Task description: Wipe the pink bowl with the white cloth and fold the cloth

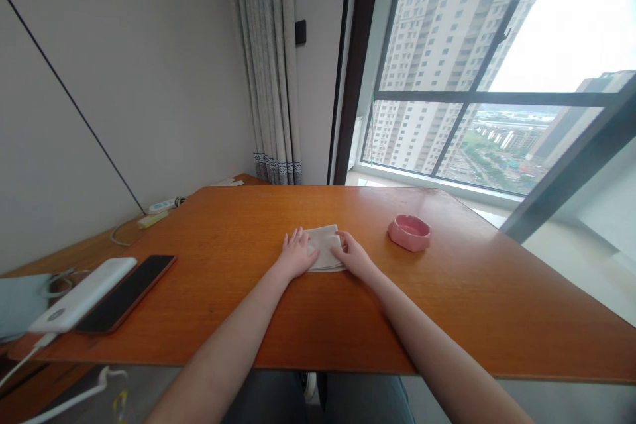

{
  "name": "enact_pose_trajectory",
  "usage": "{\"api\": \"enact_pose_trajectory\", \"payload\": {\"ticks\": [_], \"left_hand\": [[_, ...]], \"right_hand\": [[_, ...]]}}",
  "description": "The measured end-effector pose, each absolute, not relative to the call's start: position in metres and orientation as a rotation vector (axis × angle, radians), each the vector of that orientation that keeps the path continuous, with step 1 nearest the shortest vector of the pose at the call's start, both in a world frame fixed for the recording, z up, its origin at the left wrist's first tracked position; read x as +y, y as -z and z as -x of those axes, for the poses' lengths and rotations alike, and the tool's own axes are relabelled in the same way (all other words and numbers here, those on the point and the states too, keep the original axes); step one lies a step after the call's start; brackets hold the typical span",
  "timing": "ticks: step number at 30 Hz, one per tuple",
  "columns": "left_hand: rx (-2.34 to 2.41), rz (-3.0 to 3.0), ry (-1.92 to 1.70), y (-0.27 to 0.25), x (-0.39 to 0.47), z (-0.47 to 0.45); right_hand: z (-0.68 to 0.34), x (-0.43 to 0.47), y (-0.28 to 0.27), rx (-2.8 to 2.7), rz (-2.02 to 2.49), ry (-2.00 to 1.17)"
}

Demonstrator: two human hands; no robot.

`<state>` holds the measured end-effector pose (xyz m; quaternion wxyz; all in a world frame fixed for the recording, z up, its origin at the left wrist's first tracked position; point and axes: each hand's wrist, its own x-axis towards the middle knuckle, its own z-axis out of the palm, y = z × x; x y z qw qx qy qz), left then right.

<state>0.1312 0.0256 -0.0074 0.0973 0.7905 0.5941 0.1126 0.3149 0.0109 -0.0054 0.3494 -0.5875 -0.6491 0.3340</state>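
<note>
A folded off-white cloth (324, 244) lies on the wooden table in front of me, its layers showing along the near edge. My left hand (297, 254) rests flat on the cloth's left side, fingers spread and thumb reaching onto the top layer. At the right edge, my right hand (352, 254) has its thumb on top of the cloth and its index finger bent at the far right corner, gripping that side. The other fingers of that hand are partly hidden.
A pink ashtray (410, 233) stands to the right on the table (238, 225). At the left edge lie a dark phone (126, 295) and a white power bank (84, 295) with a cable. A power strip (163, 206) sits farther back. A window (467, 79) is behind, right.
</note>
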Motion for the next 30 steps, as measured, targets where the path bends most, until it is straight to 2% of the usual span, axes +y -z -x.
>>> {"api": "enact_pose_trajectory", "payload": {"ticks": [3,5,10,14,17,22,25,30], "left_hand": [[1.676,-2.340,-0.402,0.009,0.025,-0.131],[1.643,-2.318,-0.460,0.011,0.027,-0.130],[1.651,-2.317,-0.352,0.009,0.029,-0.123],[1.613,-2.348,-0.239,0.006,0.026,-0.120],[1.624,-2.346,-0.254,0.006,0.024,-0.123],[1.617,-2.348,-0.268,0.008,0.025,-0.124],[1.614,-2.337,-0.263,0.005,0.024,-0.124],[1.614,-2.322,-0.243,0.001,0.021,-0.123]], "right_hand": [[-0.314,0.014,0.008,-1.556,1.442,-0.983],[-0.320,0.016,0.005,-1.602,1.508,-0.940],[-0.367,0.005,-0.021,-1.750,1.691,-0.383],[-0.423,-0.027,-0.039,-1.644,1.853,-0.054],[-0.468,-0.044,-0.034,-1.600,2.087,0.064],[-0.520,-0.046,-0.003,-1.686,2.421,-0.051],[-0.522,-0.046,0.006,-1.684,2.481,-0.017],[-0.496,-0.049,-0.008,-1.675,2.416,0.387]]}}
